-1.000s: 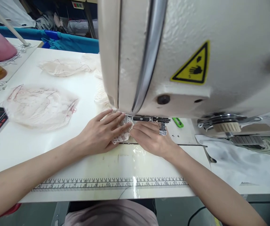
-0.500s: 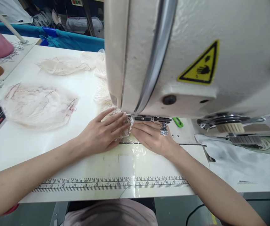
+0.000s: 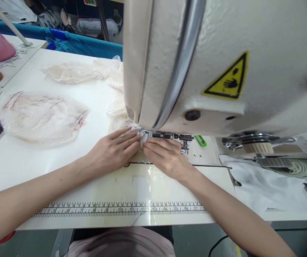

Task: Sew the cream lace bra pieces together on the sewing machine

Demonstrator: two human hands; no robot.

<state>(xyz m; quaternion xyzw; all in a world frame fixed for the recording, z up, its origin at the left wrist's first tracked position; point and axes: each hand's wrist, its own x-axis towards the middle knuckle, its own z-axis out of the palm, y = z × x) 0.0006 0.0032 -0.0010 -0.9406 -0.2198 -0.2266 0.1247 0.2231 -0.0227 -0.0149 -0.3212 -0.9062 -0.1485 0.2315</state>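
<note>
- Since a sec ago our R hand (image 3: 166, 157) has edged L toward our L hand (image 3: 113, 151), & less lace (image 3: 144, 136) shows on our side of the foot (image 3: 148, 133).
- Machine (image 3: 217, 71): head overhangs the work, so we reach in low from both sides, prob. to get fingertips close to the foot. Needle's not visible to us.
- Table (image 3: 121, 185): white, smooth, ruler (image 3: 121, 209) along near edge, presumably for quick measuring.
- Sheer piece (image 3: 43, 119): spread flat at L w/ loose red threads, likely parked out of our arm's way.
- Heap (image 3: 74, 73): crumpled, off-white, far L; looks joined to our lace, can't be sure.
- L hand: palm down, fingers together, nearly straight, tips on lace, prob. keeping it flat. Thumb hidden; can't tell if it pinches.
- R hand: fingers bent, tips at lace's R edge by the black bar (image 3: 163, 135), prob. guiding that edge. Can't tell pinch vs. press.
- Lace: betw. our fingertips, at the foot, w/ more beyond L fingers. Off-white, thin, full of small holes; looks soft, would likely pucker, hence our two-hand hold, we think.
- Green tool (image 3: 201, 141): maybe a clipper, just R of bar, prob. kept handy for threads.
</note>
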